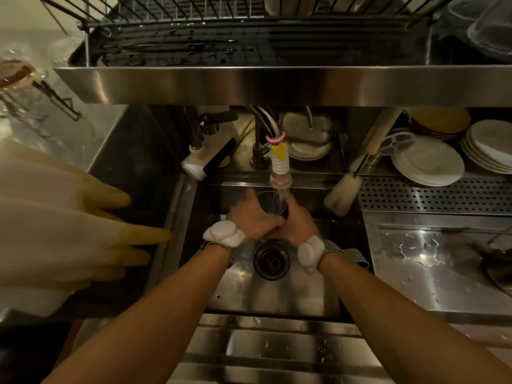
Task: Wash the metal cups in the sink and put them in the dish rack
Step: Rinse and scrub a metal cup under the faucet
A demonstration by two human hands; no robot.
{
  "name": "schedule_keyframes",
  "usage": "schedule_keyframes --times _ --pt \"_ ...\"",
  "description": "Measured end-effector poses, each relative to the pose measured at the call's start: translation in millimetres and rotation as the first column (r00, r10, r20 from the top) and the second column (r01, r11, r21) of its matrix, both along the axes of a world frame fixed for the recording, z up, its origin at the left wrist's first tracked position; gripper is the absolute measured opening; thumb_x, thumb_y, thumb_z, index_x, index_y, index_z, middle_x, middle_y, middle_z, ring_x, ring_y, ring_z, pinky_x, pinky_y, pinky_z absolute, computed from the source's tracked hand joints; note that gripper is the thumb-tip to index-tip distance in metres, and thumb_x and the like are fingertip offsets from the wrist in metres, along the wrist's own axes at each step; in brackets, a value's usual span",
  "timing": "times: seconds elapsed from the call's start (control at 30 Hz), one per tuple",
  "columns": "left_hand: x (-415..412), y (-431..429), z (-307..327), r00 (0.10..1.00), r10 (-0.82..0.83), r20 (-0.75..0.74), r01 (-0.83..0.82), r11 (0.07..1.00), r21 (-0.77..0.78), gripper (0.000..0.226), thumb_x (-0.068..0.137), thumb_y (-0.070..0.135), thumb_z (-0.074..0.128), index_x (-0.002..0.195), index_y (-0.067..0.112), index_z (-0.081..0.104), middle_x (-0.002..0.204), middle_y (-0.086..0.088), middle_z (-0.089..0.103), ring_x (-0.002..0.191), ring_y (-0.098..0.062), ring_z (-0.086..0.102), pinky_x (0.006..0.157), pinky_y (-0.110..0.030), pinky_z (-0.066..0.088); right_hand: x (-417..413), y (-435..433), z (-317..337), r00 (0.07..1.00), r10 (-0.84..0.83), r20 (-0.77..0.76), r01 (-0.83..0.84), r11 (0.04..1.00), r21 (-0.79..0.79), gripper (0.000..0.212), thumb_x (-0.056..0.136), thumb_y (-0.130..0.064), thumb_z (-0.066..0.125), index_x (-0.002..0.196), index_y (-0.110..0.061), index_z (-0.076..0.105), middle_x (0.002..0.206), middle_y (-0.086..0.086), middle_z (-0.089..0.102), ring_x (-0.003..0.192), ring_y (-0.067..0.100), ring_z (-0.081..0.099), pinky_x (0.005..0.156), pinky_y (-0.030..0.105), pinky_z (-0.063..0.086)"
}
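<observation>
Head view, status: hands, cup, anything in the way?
Left hand, right hand both grip the cup. Cup under the tap, over the sink. Steel shelf with the dish rack overhangs.

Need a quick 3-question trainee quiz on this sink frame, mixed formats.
1. True or false: the left hand and right hand both hold the cup under the faucet nozzle.
2. Relative to the sink, the white plates sit: A) left, B) right, C) inside it.
3. Fill in: the rubber gloves hang on the person's ___ side.

Key: 1 true; 2 B; 3 left.
</observation>
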State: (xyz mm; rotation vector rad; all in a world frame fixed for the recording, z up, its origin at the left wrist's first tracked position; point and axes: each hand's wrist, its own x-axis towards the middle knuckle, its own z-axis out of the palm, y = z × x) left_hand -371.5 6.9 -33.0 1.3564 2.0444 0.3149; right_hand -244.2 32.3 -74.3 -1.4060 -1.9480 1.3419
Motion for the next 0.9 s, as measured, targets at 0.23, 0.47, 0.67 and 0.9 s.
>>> schedule_keyframes --times 0.23,0.47,0.67,0.9 --pt "-23.1 0.5 -9.7 0.877 0.057 0.477 -0.025 0.997 -0.073 0.036 0.090 0.025 0.052 0.126 0.021 0.051 0.112 -0.007 0.062 0.099 -0.023 0.061 0.082 -0.037 0.048 4.2 6.3 -5.8 0.997 -0.067 0.036 0.069 0.996 -0.057 0.077 0.051 -0.022 0.089 0.118 -0.023 0.053 0.111 -0.005 0.064 0.103 0.014 0.062 0.087 0.028 0.050" --pt "-29.3 3.7 -20.6 0.943 0.096 0.320 -0.079 0.995 -0.067 0.043 0.087 0.040 0.038 0.104 0.014 0.067 0.115 -0.010 0.067 0.102 -0.032 0.063 0.086 -0.038 0.051 7.8 17.9 -4.1 0.995 -0.098 0.012 0.098 0.989 -0.111 0.091 0.052 -0.026 0.087 0.130 -0.018 0.041 0.118 -0.004 0.060 0.112 0.016 0.057 0.100 0.033 0.045" --pt "-42.8 -2.0 -26.4 0.999 0.036 0.011 -0.035 0.993 -0.109 0.027 0.092 0.028 0.049 0.103 0.016 0.070 0.115 -0.015 0.067 0.109 -0.036 0.060 0.094 -0.036 0.049 11.6 23.2 -8.5 0.995 -0.091 0.043 0.095 0.992 -0.085 0.083 0.052 -0.022 0.088 0.126 -0.021 0.048 0.121 0.002 0.063 0.116 0.023 0.057 0.104 0.042 0.044" --pt "-40.0 6.9 -22.6 0.998 -0.018 -0.055 0.012 0.994 -0.109 0.031 0.092 0.030 0.051 0.113 0.016 0.068 0.122 -0.013 0.064 0.114 -0.035 0.058 0.090 -0.032 0.046 12.0 25.1 -7.4 0.996 -0.067 0.055 0.072 0.993 -0.093 0.086 0.053 -0.018 0.088 0.129 -0.018 0.047 0.125 0.002 0.060 0.117 0.022 0.055 0.103 0.037 0.043"
